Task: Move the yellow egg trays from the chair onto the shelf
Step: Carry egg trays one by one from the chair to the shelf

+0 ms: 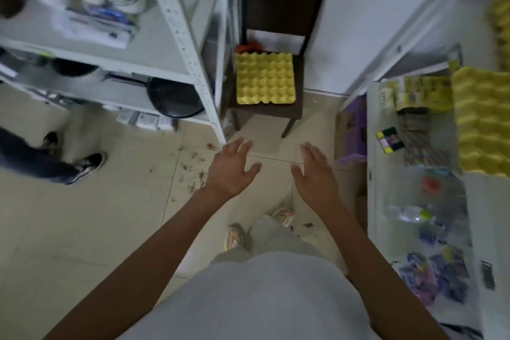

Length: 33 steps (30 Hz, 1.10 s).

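Observation:
A yellow egg tray [265, 78] lies flat on the seat of a dark brown chair [281, 11] that stands against the white wall ahead. More yellow egg trays [481, 119] lie on the white shelf [414, 188] at my right, with another tray [500, 25] on the level above. My left hand [231, 170] and my right hand [316, 172] are both stretched out over the floor, short of the chair, fingers spread and holding nothing.
A white metal rack [190, 44] at the left holds buckets, papers and a black pan, and its post stands close to the chair. Another person's legs and shoes [82, 167] are at the left. A purple box [356, 130] sits by the right shelf. Debris litters the tiled floor.

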Tool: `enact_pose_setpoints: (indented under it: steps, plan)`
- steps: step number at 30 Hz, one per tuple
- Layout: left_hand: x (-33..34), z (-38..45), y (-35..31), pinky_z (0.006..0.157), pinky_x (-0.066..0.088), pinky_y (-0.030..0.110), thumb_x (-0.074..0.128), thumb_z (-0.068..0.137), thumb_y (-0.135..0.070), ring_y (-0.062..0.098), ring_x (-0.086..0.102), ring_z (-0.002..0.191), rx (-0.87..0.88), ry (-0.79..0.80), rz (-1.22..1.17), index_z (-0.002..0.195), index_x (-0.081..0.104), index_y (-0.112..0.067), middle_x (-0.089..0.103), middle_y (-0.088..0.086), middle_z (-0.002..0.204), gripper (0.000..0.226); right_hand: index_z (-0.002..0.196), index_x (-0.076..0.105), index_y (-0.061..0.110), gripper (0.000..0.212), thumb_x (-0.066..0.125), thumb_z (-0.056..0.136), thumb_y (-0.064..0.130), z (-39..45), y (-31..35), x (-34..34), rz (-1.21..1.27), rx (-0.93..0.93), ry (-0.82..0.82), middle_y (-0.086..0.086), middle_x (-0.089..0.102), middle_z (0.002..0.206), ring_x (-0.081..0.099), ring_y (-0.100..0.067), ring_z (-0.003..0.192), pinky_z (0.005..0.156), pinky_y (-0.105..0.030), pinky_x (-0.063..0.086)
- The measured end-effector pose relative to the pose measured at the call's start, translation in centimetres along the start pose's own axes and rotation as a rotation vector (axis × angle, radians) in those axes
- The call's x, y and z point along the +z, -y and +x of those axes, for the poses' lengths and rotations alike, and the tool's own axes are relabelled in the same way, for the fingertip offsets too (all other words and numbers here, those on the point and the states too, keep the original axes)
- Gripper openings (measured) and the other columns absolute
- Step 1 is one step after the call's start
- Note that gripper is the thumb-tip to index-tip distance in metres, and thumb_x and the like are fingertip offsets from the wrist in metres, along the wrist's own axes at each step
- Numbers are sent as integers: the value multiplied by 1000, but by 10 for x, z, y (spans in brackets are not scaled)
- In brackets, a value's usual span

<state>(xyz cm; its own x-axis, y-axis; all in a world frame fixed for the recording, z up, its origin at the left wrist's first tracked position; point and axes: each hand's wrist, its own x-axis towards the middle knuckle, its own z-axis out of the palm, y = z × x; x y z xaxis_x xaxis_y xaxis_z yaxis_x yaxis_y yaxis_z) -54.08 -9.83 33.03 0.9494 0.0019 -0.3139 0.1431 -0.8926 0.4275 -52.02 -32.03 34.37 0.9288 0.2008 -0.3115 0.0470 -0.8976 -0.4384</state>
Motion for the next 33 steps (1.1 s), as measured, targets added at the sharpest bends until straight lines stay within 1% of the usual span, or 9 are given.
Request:
enact_pose_setpoints:
  steps: [4, 9, 13, 16, 19, 22, 27, 30, 33]
  plan:
    - [2, -30, 28, 122, 28, 50, 43, 101, -60, 30, 28, 155, -56, 11, 3, 161, 34, -24, 28, 6, 170, 70, 161, 32, 7, 60, 44, 107, 30, -7, 16, 24, -34, -30, 49, -6, 25, 170, 19, -23, 158, 126, -42, 25]
    - [1, -39, 52, 123, 27, 51, 37, 101, -63, 31, 26, 156, -64, 5, 27, 161, 32, -24, 24, 5, 172, 71, 161, 32, 12, 59, 38, 109, 38, -4, 28, 41, -33, -13, 89, -2, 26, 170, 18, -20, 158, 126, -41, 22]
    - [-3, -14, 51, 124, 27, 53, 35, 101, -65, 30, 24, 157, -29, 27, 32, 162, 29, -25, 23, 5, 172, 73, 157, 39, 8, 57, 39, 109, 38, 16, 27, 34, -94, -56, 41, -10, 34, 166, 25, -27, 156, 123, -42, 25]
    - [-1, 15, 45, 125, 27, 52, 35, 101, -65, 29, 23, 158, -20, 62, 18, 163, 26, -22, 21, 5, 172, 76, 157, 40, 8, 57, 38, 109, 38, 46, 19, 30, -138, -58, 36, -10, 33, 167, 26, -28, 155, 123, -43, 26]
    - [2, 54, 35, 125, 24, 52, 34, 101, -66, 30, 21, 158, -15, 106, 11, 164, 23, -19, 18, 6, 173, 79, 155, 41, 7, 56, 35, 110, 41, 87, 5, 28, -176, -62, 32, -10, 35, 166, 29, -29, 154, 119, -45, 32]
    - [5, 114, 25, 123, 25, 53, 33, 100, -68, 29, 21, 158, 9, 140, 8, 163, 23, -20, 18, 5, 173, 80, 151, 46, 4, 54, 39, 110, 39, 146, -13, 25, -194, -48, 51, -13, 41, 161, 34, -33, 151, 112, -47, 39]
    - [-5, 238, 15, 125, 23, 50, 35, 104, -61, 33, 20, 158, 25, 295, 124, 165, 20, -14, 16, 12, 173, 78, 141, 55, 3, 47, 42, 108, 34, 270, -41, 10, -226, -8, 119, -15, 55, 146, 48, -32, 138, 103, -44, 44]
    - [-15, 299, 6, 124, 25, 50, 39, 105, -58, 34, 26, 156, -39, 331, 69, 164, 24, -13, 21, 12, 172, 75, 138, 58, 4, 45, 44, 106, 33, 323, -49, -1, -202, 89, 209, -14, 58, 142, 51, -32, 134, 106, -44, 44]
    - [-11, 367, 5, 121, 32, 47, 46, 105, -50, 35, 37, 149, -117, 307, -29, 160, 36, -15, 35, 11, 165, 66, 136, 59, 5, 44, 45, 104, 32, 384, -61, 0, -214, 83, 281, -14, 58, 142, 53, -33, 132, 104, -44, 45]
